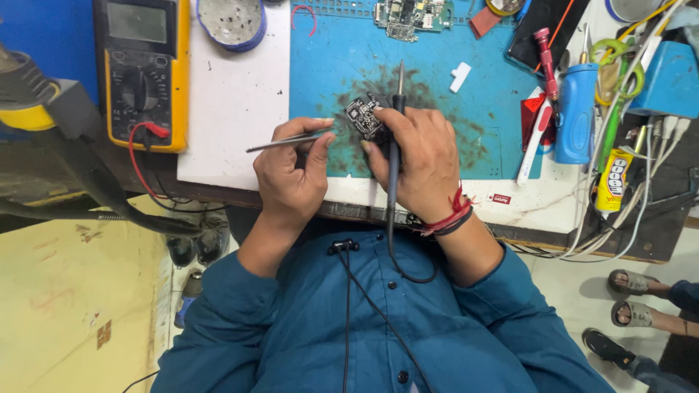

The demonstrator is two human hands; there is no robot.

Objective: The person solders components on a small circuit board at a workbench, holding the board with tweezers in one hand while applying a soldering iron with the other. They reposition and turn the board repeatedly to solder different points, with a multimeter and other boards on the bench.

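Black circuit board (365, 118) pinched in right hand (419, 164) w/ soldering iron (397, 135); left hand (291, 171) clamps tweezers (287, 142) beside it.

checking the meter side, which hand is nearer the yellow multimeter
Left. The left hand, holding tweezers, sits just right of the yellow multimeter; the right hand lies farther right, gripping the soldering iron.

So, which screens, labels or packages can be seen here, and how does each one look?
Multimeter: top left, yellow casing, grey rectangular screen, black dial.
Glue tube: right side of the bench, yellow with black print.
Small label: front table edge near the right hand, red, rectangular.
Left hand holds tweezers, no label.
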